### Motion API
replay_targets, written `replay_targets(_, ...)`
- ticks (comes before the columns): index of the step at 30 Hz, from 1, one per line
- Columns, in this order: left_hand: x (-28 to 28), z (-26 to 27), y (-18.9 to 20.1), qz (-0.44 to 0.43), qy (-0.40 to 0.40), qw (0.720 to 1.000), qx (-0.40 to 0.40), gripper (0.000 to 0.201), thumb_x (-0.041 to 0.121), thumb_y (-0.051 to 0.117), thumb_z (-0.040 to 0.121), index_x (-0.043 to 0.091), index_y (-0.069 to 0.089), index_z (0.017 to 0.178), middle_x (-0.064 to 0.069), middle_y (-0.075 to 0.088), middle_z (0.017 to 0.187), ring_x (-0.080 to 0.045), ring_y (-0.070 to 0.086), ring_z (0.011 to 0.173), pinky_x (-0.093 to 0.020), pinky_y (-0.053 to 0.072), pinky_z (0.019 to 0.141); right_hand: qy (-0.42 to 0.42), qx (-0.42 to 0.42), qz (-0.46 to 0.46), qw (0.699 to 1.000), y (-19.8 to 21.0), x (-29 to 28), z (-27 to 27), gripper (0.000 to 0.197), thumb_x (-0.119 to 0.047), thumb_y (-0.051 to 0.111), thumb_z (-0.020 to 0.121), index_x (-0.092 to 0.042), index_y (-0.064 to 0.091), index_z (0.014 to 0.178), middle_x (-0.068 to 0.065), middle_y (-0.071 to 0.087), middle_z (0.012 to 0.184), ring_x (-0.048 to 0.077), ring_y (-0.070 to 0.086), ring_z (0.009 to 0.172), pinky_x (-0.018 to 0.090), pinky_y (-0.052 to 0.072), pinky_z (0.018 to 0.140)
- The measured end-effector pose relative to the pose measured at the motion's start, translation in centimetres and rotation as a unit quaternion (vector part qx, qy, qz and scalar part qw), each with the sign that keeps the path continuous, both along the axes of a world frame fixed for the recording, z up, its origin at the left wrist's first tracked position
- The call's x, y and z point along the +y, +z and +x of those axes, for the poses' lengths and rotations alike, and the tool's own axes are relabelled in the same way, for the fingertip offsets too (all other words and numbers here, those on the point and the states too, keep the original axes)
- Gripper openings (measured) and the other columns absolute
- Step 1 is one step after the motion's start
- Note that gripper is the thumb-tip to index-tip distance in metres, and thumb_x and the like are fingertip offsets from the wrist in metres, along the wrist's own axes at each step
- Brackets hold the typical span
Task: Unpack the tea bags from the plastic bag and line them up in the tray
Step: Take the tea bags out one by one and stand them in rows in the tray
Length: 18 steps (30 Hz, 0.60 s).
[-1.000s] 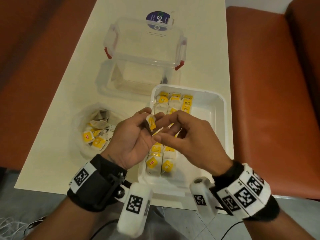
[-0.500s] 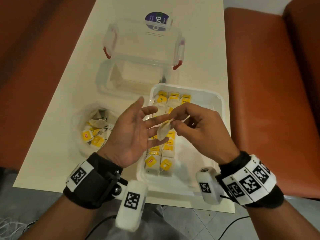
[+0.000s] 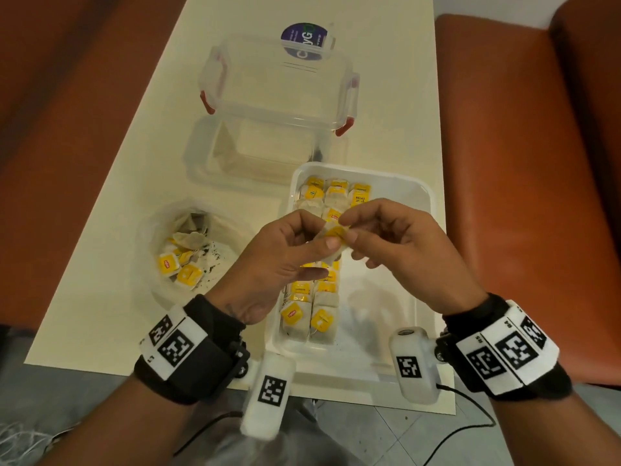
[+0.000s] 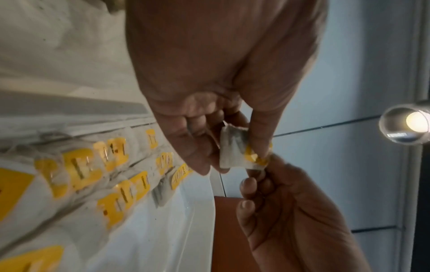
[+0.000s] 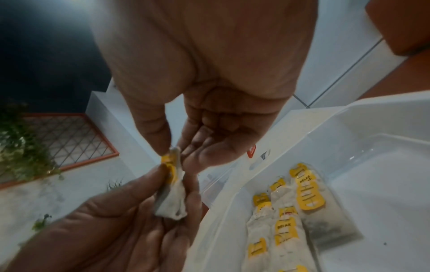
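Both hands meet above the white tray and pinch one tea bag with a yellow tag. My left hand holds the bag's paper body between thumb and fingers. My right hand pinches the yellow tag end with thumb and forefinger. Two columns of tea bags with yellow tags lie lined up in the tray's left half, and a third short column starts at the far end. The clear plastic bag with several tea bags sits on the table left of the tray.
A clear plastic box stands beyond the tray, its red-clipped lid leaning on its far side. The cream table is flanked by orange seats. The tray's right half is bare. Loose tea dust lies in the plastic bag.
A second ago both hands pinched the tea bag; half a second ago the left hand spread flat while the right held the bag. Now the left hand grips it again.
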<state>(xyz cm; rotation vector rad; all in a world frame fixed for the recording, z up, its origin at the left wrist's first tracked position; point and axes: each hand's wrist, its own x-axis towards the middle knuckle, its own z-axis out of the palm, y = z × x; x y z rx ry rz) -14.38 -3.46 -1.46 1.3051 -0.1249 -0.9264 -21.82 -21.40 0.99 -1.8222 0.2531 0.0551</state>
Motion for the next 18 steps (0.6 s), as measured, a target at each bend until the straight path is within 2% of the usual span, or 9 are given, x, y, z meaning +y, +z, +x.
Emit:
replay_targets(3, 0.2, 0.0, 0.3, 0.012, -0.028, 0.998, -0.051, 0.029, 0.017, 0.075, 0.078, 0.015, 0.064, 0.105, 0.009, 0.072, 0.092, -0.008, 0.068, 0.09, -0.032, 0.057, 0.081, -0.002, -0.017, -0.029, 0.999, -0.2, -0.2, 0.0, 0.007, -0.017, 0.071, 0.092, -0.023, 0.074, 0.095, 0.005, 0.071, 0.079, 0.03, 0.063, 0.075, 0.037, 0.052, 0.067)
replay_targets(5, 0.3, 0.1, 0.4, -0.009, -0.025, 0.998, -0.063, 0.045, 0.018, 0.075, 0.075, 0.016, 0.063, 0.118, 0.005, 0.074, 0.107, -0.008, 0.069, 0.1, -0.024, 0.055, 0.08, -0.009, -0.023, -0.002, 1.0, 0.0, -0.5, 0.0, 0.009, -0.016, 0.069, 0.093, -0.024, 0.074, 0.094, 0.007, 0.071, 0.082, 0.028, 0.061, 0.074, 0.033, 0.052, 0.065)
replay_targets(6, 0.3, 0.1, 0.4, -0.018, -0.021, 0.997, -0.07, 0.046, 0.018, 0.074, 0.075, 0.017, 0.064, 0.119, 0.004, 0.074, 0.11, -0.009, 0.069, 0.104, -0.022, 0.053, 0.081, -0.009, -0.025, 0.007, 1.0, 0.1, -0.6, 0.0, 0.01, -0.016, 0.068, 0.093, -0.025, 0.074, 0.094, 0.006, 0.072, 0.084, 0.026, 0.061, 0.074, 0.031, 0.052, 0.065)
replay_targets(7, 0.3, 0.1, 0.6, -0.021, -0.016, 0.997, -0.078, 0.041, 0.019, 0.073, 0.076, 0.017, 0.066, 0.116, 0.003, 0.074, 0.109, -0.008, 0.069, 0.104, -0.02, 0.053, 0.081, -0.007, -0.028, 0.005, 1.0, 0.2, -0.6, 0.0, 0.011, -0.016, 0.068, 0.093, -0.025, 0.073, 0.094, 0.005, 0.072, 0.084, 0.026, 0.061, 0.075, 0.03, 0.052, 0.064)
replay_targets(10, 0.1, 0.2, 0.7, -0.002, 0.025, 0.995, -0.092, 0.016, 0.021, 0.072, 0.075, 0.014, 0.069, 0.089, 0.008, 0.075, 0.084, -0.001, 0.069, 0.081, -0.013, 0.05, 0.069, -0.002, -0.028, -0.016, 0.999, 0.1, -0.8, 0.1, 0.01, -0.015, 0.069, 0.093, -0.024, 0.073, 0.095, -0.006, 0.069, 0.079, 0.032, 0.06, 0.08, 0.03, 0.053, 0.064)
replay_targets(11, 0.0, 0.3, 0.6, 0.005, 0.035, 0.994, -0.099, 0.014, 0.022, 0.072, 0.075, 0.014, 0.067, 0.084, 0.009, 0.074, 0.08, 0.0, 0.068, 0.077, -0.013, 0.05, 0.067, -0.004, -0.025, -0.014, 1.0, 0.0, -0.9, 0.1, 0.01, -0.015, 0.069, 0.093, -0.023, 0.073, 0.095, -0.008, 0.068, 0.078, 0.032, 0.06, 0.08, 0.03, 0.053, 0.064)
replay_targets(13, -0.1, 0.3, 0.4, 0.001, 0.029, 0.994, -0.103, 0.02, 0.023, 0.074, 0.074, 0.015, 0.066, 0.09, 0.008, 0.074, 0.086, -0.001, 0.068, 0.081, -0.014, 0.05, 0.069, -0.003, -0.023, -0.017, 1.0, -0.1, -1.0, 0.1, 0.009, -0.014, 0.069, 0.093, -0.022, 0.073, 0.095, -0.004, 0.068, 0.077, 0.03, 0.06, 0.079, 0.032, 0.053, 0.065)
replay_targets(16, -0.1, 0.1, 0.4, 0.002, -0.015, 0.994, -0.104, 0.036, 0.021, 0.075, 0.079, 0.015, 0.067, 0.113, 0.002, 0.073, 0.102, -0.006, 0.069, 0.092, -0.017, 0.05, 0.074, 0.005, -0.026, -0.035, 0.999, -0.3, -1.2, 0.0, 0.008, -0.015, 0.07, 0.092, -0.021, 0.073, 0.094, 0.006, 0.068, 0.079, 0.03, 0.059, 0.078, 0.04, 0.052, 0.068)
replay_targets(18, -0.4, -0.3, 0.5, 0.035, -0.029, 0.99, -0.135, 0.02, 0.018, 0.074, 0.085, 0.013, 0.072, 0.104, 0.001, 0.075, 0.093, -0.007, 0.069, 0.087, -0.017, 0.049, 0.073, 0.001, -0.024, -0.04, 0.999, -0.5, -1.2, 0.0, 0.007, -0.016, 0.071, 0.091, -0.021, 0.074, 0.095, 0.005, 0.068, 0.079, 0.027, 0.058, 0.075, 0.041, 0.052, 0.07)
